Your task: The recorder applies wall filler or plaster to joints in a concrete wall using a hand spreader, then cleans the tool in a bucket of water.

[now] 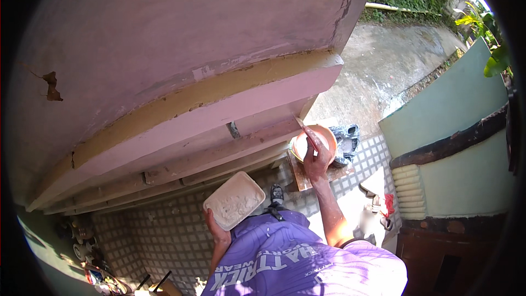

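**Putty knife at the pink ledge, tray held in the other hand**

Putty knife (305, 130) sits just right of frame centre; blade tip touches the lower edge of the pink wall ledge (263, 96), handle runs down toward 5 o'clock into the right hand (318, 161); right hand is closed around the handle, fingers wrapped, back of hand toward camera; right forearm rises from the lower edge at about 5 o'clock, nearly straight, reaching up and away from the body.

White tray (234, 200) sits below centre at roughly 7 o'clock from the knife, well apart from it; rectangular, rounded corners, tilted, holding pale putty; left hand (218, 233) grips it from underneath at its lower edge, thumb side on the rim; remaining fingers hidden under the tray, so exact finger spread cannot be told; left forearm short in view, bent close to the torso.

Purple shirt (285, 257) fills the bottom centre; a shoe (277, 193) shows on the checkered tile floor (164, 230) between the two arms.

Orange bowl (315, 142) sits directly behind the right hand, on a wooden board (302, 175); crumpled grey cloth (346, 142) just beside it at 3 o'clock.

Further out: stepped mouldings under the ledge running toward 8 o'clock; green low wall (455, 109) at 3 o'clock; concrete yard (383, 60) at 1 o'clock; plants at the upper right rim; clutter at the lower left rim, too small to identify.
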Motion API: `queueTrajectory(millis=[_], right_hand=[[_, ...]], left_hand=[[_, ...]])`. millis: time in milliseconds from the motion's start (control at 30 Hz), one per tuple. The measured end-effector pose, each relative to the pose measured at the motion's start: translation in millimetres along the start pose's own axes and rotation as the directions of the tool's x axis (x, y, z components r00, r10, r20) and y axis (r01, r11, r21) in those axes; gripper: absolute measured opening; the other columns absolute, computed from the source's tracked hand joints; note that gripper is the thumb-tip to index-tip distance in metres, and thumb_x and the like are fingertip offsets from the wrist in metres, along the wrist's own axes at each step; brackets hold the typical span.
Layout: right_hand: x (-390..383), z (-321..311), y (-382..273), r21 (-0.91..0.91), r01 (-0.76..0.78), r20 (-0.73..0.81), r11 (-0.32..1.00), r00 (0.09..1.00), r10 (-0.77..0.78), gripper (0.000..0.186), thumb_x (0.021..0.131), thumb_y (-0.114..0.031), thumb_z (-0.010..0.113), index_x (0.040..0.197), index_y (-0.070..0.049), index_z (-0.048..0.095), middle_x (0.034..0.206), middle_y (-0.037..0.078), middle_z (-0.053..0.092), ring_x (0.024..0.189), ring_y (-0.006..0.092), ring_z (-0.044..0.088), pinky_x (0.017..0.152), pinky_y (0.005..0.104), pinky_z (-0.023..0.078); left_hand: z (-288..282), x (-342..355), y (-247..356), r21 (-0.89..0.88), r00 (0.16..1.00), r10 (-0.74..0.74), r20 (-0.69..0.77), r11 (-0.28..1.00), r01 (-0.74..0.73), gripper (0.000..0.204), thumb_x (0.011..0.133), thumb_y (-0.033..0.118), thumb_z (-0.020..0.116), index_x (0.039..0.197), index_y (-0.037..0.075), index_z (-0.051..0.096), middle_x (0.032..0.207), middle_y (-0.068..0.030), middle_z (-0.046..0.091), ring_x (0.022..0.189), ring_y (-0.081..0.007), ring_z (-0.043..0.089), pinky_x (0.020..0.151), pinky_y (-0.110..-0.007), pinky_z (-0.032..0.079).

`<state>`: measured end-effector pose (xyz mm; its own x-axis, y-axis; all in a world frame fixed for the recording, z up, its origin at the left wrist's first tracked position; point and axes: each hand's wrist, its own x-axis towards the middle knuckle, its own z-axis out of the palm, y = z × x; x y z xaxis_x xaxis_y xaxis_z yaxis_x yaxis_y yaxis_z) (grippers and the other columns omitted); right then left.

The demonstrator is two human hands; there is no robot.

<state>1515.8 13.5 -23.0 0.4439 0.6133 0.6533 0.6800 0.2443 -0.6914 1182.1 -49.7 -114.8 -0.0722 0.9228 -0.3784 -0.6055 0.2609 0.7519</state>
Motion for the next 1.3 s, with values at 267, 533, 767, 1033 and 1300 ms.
queueTrajectory(millis=[267, 533, 767, 1033, 1300], right_hand=[[-11, 21, -28, -0.115, 0.420, 0.454, 0.900, 0.828, -0.328, 0.048, 0.072, -0.004, 0.063, 0.120, -0.006, 0.062, 0.125, 0.016, 0.060, 0.115, 0.0338, 0.058, 0.096, 0.0431, 0.049], [-6, 11, -33, -0.262, 0.452, 0.365, 0.853, 0.865, -0.346, 0.043, 0.077, -0.010, 0.060, 0.119, -0.009, 0.062, 0.127, 0.011, 0.059, 0.117, 0.0282, 0.057, 0.095, 0.0418, 0.047], [-27, 49, -59, -0.153, 0.388, 0.488, 0.909, 0.829, -0.272, 0.044, 0.077, -0.010, 0.059, 0.120, -0.015, 0.062, 0.128, 0.008, 0.059, 0.118, 0.0277, 0.057, 0.096, 0.0415, 0.048], [-20, 30, -62, -0.312, 0.336, 0.256, 0.888, 0.930, -0.262, 0.039, 0.076, -0.007, 0.060, 0.115, -0.012, 0.066, 0.124, 0.008, 0.062, 0.113, 0.0280, 0.059, 0.095, 0.0413, 0.047], [-45, 74, -93, -0.041, 0.273, 0.463, 0.961, 0.858, -0.224, 0.043, 0.075, -0.003, 0.061, 0.116, -0.013, 0.065, 0.124, 0.007, 0.062, 0.116, 0.0287, 0.057, 0.096, 0.0414, 0.046]], left_hand=[[-16, 3, 5, -0.015, 0.999, -0.003, -0.041, 1.000, 0.002, 0.056, 0.095, 0.037, 0.047, 0.140, 0.007, 0.035, 0.138, -0.0141, 0.044, 0.127, -0.0310, 0.045, 0.105, -0.043, 0.038], [-31, 4, 13, -0.026, 0.998, 0.032, -0.049, 0.999, -0.033, 0.056, 0.094, 0.037, 0.048, 0.140, 0.007, 0.035, 0.138, -0.0133, 0.045, 0.126, -0.0307, 0.046, 0.105, -0.043, 0.038], [-37, 3, 24, -0.022, 0.998, 0.035, -0.046, 0.999, -0.036, 0.055, 0.095, 0.037, 0.048, 0.140, 0.007, 0.036, 0.137, -0.0134, 0.045, 0.126, -0.0306, 0.046, 0.105, -0.043, 0.038], [-53, 4, 35, -0.046, 0.997, 0.050, -0.062, 0.998, -0.053, 0.053, 0.095, 0.034, 0.048, 0.139, 0.007, 0.036, 0.138, -0.0135, 0.045, 0.127, -0.0308, 0.045, 0.106, -0.044, 0.038], [-60, 3, 50, -0.031, 0.999, 0.036, -0.014, 0.999, -0.036, 0.052, 0.096, 0.034, 0.047, 0.138, 0.006, 0.037, 0.136, -0.0131, 0.046, 0.124, -0.0297, 0.048, 0.104, -0.042, 0.040]])
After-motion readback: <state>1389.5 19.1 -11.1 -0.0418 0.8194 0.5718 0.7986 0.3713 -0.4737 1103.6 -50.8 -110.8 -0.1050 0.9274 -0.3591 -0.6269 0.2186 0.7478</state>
